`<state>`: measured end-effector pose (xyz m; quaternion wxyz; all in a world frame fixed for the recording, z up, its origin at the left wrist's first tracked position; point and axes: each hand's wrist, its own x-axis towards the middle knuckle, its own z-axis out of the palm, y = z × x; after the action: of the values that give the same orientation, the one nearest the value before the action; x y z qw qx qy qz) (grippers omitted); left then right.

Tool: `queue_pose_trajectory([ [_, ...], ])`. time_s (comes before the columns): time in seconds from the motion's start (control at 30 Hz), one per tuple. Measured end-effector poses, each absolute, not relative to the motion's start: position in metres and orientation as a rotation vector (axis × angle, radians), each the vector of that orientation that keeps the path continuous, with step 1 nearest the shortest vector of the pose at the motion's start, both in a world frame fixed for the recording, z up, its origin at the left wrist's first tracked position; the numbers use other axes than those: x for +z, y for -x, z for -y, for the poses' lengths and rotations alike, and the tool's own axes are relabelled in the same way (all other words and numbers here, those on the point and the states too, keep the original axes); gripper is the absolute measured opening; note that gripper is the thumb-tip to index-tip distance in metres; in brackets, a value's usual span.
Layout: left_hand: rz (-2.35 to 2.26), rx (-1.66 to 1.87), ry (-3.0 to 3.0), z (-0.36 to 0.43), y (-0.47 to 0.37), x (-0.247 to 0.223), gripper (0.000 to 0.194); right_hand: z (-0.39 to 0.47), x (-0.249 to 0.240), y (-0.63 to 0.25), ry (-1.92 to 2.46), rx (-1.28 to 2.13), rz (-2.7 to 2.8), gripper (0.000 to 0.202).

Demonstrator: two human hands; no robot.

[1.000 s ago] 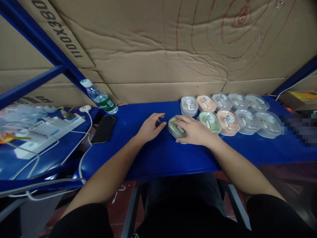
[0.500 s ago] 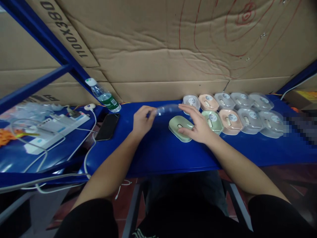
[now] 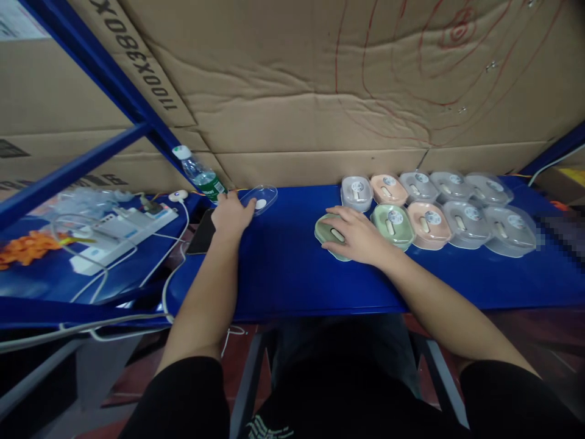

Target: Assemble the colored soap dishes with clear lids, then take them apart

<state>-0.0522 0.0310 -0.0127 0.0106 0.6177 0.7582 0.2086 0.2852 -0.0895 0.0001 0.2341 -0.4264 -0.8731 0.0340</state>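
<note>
My left hand (image 3: 232,214) has its thumb and fingers at the left edge of a clear plastic lid (image 3: 267,201). The lid, with a round white sticker, lies near the cardboard wall, and part of its edge is hidden by the hand. My right hand (image 3: 354,235) spans a green lunch box (image 3: 323,230), thumb toward the near side and fingers over the far side. A pale oval tab shows on top of this box, between thumb and fingers. Just right of that hand stands another green box (image 3: 393,224) under a clear cover.
Two rows of covered boxes in grey and peach (image 3: 428,224) fill the right side of the blue table (image 3: 278,268). At the left are a water bottle (image 3: 203,177), a black phone (image 3: 201,235), a white power strip (image 3: 123,235) and loose cables. Cardboard (image 3: 274,116) backs the table.
The clear lid has gone from between both hands to the table's back left, with my left hand. My right hand has come down over the green lunch box. The view has shifted slightly left.
</note>
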Motion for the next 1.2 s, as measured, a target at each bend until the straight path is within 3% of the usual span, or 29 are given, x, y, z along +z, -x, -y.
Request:
queue_pose_trajectory([
  [0.13,-2.022,0.782,-2.308,-0.031,0.040,-0.022,0.056,0.090,-0.001,-0.285,1.321,0.069,2.447,0.051],
  [0.27,-1.806,0.659,-2.498,-0.038,0.037,-0.035,0.049,0.090,-0.001,-0.284,1.362,0.134,2.456,0.050],
  [0.4,-1.945,0.508,-2.420,-0.043,0.041,-0.040,0.039,0.092,-0.001,-0.284,1.325,0.146,2.512,0.061],
  [0.63,-2.169,0.552,-2.166,-0.045,0.044,-0.035,0.036,0.095,0.003,-0.288,1.505,0.157,2.471,0.089],
  [1.0,-2.249,0.648,-2.117,-0.049,0.052,-0.037,0.042,0.096,0.004,-0.278,1.331,0.191,2.269,0.066],
  [1.2,-1.901,0.955,-2.357,-0.039,0.033,-0.029,0.048,0.094,0.001,-0.274,1.335,0.223,2.251,0.059],
])
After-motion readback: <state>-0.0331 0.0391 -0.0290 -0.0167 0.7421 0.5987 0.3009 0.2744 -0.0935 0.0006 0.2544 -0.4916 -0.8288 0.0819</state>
